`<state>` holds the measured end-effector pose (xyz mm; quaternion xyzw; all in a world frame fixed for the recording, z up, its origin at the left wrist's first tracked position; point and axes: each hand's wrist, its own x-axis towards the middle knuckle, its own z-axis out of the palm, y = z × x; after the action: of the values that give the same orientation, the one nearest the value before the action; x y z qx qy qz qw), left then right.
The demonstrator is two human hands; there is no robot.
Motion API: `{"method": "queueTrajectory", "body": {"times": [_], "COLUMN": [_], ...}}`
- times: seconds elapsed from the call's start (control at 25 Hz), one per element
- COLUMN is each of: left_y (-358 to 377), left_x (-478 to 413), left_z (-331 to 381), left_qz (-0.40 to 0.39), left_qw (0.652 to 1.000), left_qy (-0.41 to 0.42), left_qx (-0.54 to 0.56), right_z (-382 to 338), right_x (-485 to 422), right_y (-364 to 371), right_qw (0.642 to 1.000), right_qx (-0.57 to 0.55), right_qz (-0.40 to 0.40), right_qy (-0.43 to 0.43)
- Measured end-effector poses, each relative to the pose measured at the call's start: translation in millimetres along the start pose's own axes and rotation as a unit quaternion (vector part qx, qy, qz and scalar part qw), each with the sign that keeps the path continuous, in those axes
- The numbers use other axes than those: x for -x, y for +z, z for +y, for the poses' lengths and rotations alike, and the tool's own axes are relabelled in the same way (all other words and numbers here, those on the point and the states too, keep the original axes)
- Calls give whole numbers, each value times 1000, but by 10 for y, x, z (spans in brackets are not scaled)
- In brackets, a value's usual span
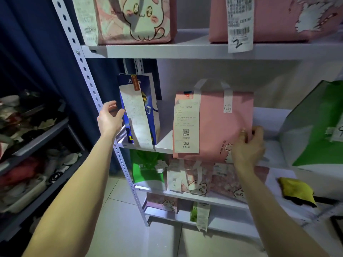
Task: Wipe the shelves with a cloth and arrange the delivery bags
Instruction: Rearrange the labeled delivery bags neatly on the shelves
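Note:
A pink delivery bag [220, 127] with a receipt numbered 366 stands at the front edge of the middle white shelf [164, 143]. My right hand [249, 145] grips its lower right edge. A narrow blue paper bag [148, 115] with a long receipt stands at the shelf's left end. My left hand [110, 118] is open right beside its left side, fingers apart, holding nothing. A yellow cloth [295, 191] lies on a white surface at the lower right, away from both hands.
A big green and white bag [315, 130] fills the right of the middle shelf. Pink cat-print bags [137, 21] stand on the upper shelf, more bags on the lower shelves [187, 177]. A perforated upright post [89, 78] and a dark cluttered rack [33, 141] stand at left.

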<state>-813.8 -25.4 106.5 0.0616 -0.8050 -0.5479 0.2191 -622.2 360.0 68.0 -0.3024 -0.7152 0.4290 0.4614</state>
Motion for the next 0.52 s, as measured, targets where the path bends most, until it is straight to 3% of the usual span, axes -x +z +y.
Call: {"method": "queueTrajectory", "body": {"times": [0.12, 0.28, 0.52], "left_y": [-1, 160, 676], "left_x": [204, 574, 1151], "left_z": [83, 285, 547], "left_qz": [23, -66, -137], "left_qw": [997, 990, 976], "left_qy": [75, 121, 168], "left_qx": [1, 23, 24], "right_z": [-9, -48, 99], "right_x": [67, 186, 421], "right_y": [-78, -346, -1196], "right_qw": [1000, 1000, 1000], "right_qx": [-12, -3, -16], "right_qz": [-11, -7, 8], "right_qy": [10, 20, 8]}}
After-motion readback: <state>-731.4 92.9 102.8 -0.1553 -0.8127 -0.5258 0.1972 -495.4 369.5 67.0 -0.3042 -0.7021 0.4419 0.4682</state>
